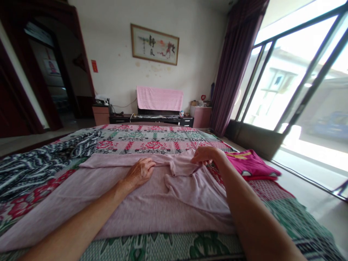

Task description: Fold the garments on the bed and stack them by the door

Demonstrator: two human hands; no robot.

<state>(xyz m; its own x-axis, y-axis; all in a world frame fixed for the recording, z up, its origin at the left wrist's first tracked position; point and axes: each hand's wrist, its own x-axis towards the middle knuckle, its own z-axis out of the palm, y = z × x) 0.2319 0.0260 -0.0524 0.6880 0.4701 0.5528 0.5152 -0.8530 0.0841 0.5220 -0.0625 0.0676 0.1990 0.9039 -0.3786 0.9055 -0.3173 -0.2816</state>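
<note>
A pale pink short-sleeved shirt [152, 206] lies spread across the bed, its body stretching to the left. Its far edge is turned inward in a long strip, with a sleeve lying over the body near the right end. My left hand [141, 172] rests on that strip near the middle, its fingers curled closed on the fabric. At the sleeve and shoulder end, my right hand [203, 156] pinches the cloth, fingers bent down; its fingertips are partly hidden.
Folded magenta clothing [251, 163] is stacked to the right. A black-and-white patterned cloth [51, 159] lies bunched on the left. Beneath everything is a floral bedspread [152, 139]. Past the bed stand a low cabinet [119, 119] and a screen draped with a pink towel [160, 98].
</note>
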